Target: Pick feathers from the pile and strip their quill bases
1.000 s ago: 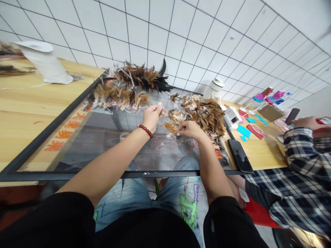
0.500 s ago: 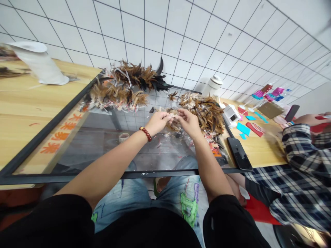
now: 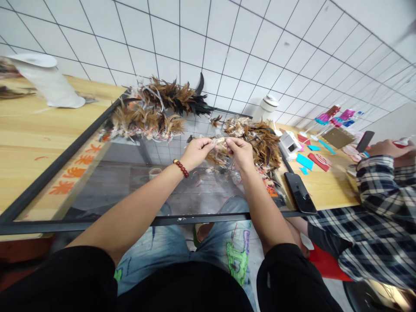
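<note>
Right hand raised towards left hand, pale feather tuft pinched between their closed grips

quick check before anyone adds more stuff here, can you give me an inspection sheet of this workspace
Surface: wooden table under a dark-framed, see-through panel; small scraps on the panel.
Job's things: brown feather bunches at back left and a feather heap at right; small pale piece between the hands.
Clutter: phone on the panel's near right corner; white bottle, white device, blue pieces, white roll.
Hands: left hand and right hand both pinch the pale piece.
Cables: nothing seen for certain.
Surroundings: white tiled wall behind; plaid sleeve of another person at right.
</note>
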Available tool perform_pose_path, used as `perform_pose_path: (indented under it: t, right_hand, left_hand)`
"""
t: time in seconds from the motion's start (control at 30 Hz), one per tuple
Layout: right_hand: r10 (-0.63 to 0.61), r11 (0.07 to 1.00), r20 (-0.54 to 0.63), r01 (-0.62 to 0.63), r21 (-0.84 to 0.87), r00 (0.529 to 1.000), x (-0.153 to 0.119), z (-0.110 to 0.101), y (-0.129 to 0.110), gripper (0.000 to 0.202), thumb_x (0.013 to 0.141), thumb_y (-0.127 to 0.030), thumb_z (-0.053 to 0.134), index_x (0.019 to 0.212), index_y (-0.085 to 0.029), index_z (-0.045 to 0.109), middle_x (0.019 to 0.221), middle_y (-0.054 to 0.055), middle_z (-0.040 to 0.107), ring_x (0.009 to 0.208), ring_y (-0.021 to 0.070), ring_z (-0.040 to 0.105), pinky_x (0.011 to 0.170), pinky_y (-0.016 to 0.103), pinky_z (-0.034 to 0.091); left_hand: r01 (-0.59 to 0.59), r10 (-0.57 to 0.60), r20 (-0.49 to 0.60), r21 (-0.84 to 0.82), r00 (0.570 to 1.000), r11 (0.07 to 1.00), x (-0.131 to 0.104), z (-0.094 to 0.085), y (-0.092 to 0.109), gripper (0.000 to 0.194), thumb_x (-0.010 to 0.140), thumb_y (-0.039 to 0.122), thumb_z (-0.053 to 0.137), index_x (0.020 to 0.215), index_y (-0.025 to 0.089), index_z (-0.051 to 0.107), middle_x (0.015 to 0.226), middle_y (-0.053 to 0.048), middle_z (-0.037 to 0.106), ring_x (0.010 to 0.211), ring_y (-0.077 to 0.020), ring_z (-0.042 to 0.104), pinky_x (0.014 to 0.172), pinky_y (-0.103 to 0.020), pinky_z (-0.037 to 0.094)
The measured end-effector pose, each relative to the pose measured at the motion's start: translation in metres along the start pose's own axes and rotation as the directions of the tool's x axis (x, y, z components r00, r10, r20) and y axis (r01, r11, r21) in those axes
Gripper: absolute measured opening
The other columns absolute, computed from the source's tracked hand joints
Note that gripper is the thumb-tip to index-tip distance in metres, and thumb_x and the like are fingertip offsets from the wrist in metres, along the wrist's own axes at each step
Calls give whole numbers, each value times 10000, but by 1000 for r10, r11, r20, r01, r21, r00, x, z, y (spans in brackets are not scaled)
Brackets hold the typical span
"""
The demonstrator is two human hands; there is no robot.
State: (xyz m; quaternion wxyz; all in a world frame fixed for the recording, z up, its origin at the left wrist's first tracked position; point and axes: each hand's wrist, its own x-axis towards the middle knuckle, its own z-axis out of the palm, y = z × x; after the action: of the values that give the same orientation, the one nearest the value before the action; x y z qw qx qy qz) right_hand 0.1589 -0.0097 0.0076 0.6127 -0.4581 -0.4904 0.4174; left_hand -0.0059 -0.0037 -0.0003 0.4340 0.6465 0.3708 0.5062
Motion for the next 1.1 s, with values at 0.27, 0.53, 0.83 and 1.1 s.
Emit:
perform_pose_path:
  t: [0.27,0.53,0.83,1.1]
  right_hand:
    - [-24,990,-38,18,-138,999,5,-8,2,279,645,-432,727,680,-168,645,609,-22,602,515,76,458,535,230,387]
    - [120,987,77,-127,97,990,-5,7,0,339,523,-436,812,711,-174,707,653,-8,647,560,82,489,549,231,422]
    - [8,1000,55,-9,22,998,-4,7,2,352,589,-454,772,804,-180,722,688,-3,648,585,95,512,612,259,473]
    - [-130,986,83,138,-91,988,-5,0,-3,188,665,-378,738,674,-200,679,639,-20,582,611,104,512,637,258,448]
  left_hand:
    - [72,-95,-133,-170,987,983,-1,1,9,202,761,313,631,667,141,682,656,-26,641,552,-98,462,553,-228,362]
    - [157,-156,26,-304,987,940,1,2,-2,184,715,311,718,647,150,662,607,-22,609,566,-114,525,551,-234,397]
    - [136,-121,81,-217,989,967,-1,3,-4,207,705,350,711,650,153,675,616,-19,616,569,-110,517,551,-225,393]
    - [183,-236,-238,-226,942,957,4,-3,8,188,721,328,700,651,155,678,476,27,498,448,-77,384,459,-218,305]
